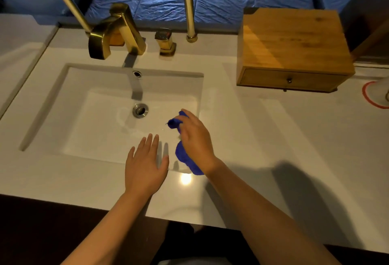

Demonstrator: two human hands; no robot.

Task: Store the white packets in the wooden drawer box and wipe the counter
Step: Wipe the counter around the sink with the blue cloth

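Observation:
My right hand (194, 138) grips a crumpled blue cloth (185, 157) above the front right corner of the white sink basin (80, 121). Part of the cloth sticks out past my fingers and part hangs below my palm. My left hand (145, 165) hovers flat with straight fingers over the basin's front rim, holding nothing. The wooden drawer box (292, 45) stands at the back right of the white counter (273, 138), its drawer closed with a small knob in front. No white packets are in view.
A gold faucet (113, 31) and a gold handle (165, 41) stand behind the basin. Gold mirror posts rise at the back. A red-rimmed round object (376, 96) lies at the right edge. The counter's dark front edge runs below my arms.

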